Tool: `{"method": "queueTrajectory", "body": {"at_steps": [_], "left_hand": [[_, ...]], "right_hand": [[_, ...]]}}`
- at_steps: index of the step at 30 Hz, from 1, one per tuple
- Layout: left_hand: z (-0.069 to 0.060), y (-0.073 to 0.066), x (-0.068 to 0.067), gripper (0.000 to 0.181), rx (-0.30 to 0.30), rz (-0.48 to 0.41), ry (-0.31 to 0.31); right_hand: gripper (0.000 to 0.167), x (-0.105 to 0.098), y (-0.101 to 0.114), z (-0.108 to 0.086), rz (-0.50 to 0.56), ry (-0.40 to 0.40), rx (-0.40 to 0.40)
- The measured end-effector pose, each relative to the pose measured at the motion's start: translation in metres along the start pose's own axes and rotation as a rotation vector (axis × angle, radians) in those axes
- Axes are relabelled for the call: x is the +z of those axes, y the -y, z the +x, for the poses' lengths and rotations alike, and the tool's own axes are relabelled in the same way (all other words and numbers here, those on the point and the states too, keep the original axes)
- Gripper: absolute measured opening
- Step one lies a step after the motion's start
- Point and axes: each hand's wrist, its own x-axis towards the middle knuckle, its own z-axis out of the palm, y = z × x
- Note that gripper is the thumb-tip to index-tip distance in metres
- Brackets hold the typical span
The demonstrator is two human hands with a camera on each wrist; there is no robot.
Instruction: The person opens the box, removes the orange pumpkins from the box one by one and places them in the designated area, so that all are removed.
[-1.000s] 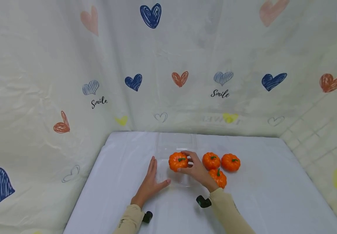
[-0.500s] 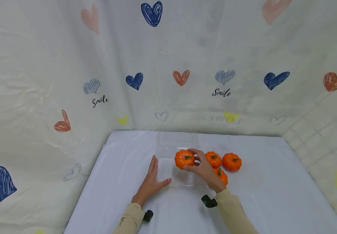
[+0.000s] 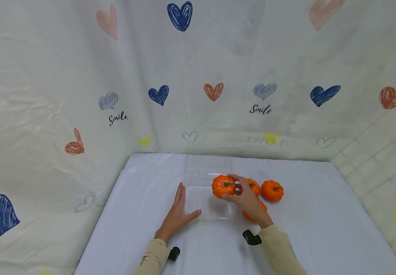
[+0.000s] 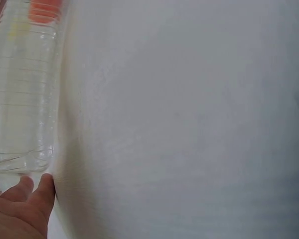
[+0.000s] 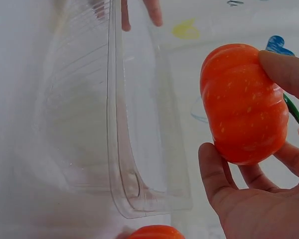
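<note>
My right hand [image 3: 249, 200] holds a small orange pumpkin [image 3: 222, 186] with a green stem, thumb and fingers around its sides. The pumpkin is raised above a clear plastic container [image 3: 194, 208], near its right side. In the right wrist view the pumpkin [image 5: 244, 104] appears beside the container's rim [image 5: 112, 149]. My left hand [image 3: 177, 217] lies at the container's left side, its fingers extended and its thumb spread along the near edge. In the left wrist view, fingertips [image 4: 46, 184] are close to a container corner; whether they touch it is unclear.
Right of the container are more pumpkins: one [image 3: 271, 191] in full view, another [image 3: 254, 185] and a nearer one [image 3: 262, 206] partly behind my right hand. The container's clear lid [image 3: 208, 165] stands at the back. A heart-printed curtain [image 3: 225, 122] borders the white table [image 3: 308, 229].
My right hand has moved to the right with the pumpkin, from over the container's middle toward its right side. My left hand stays almost where it was.
</note>
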Motion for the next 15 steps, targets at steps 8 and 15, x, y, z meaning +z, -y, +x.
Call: {"method": "queueTrajectory", "body": {"at_steps": [8, 15], "left_hand": [[-0.002, 0.000, 0.002, 0.120, 0.004, 0.000, 0.006], [-0.001, -0.003, -0.001, 0.119, 0.017, -0.002, 0.004]], "right_hand": [[0.082, -0.008, -0.004, -0.002, -0.039, -0.020, 0.011], [0.083, -0.019, -0.002, -0.005, -0.072, -0.039, -0.016]]}}
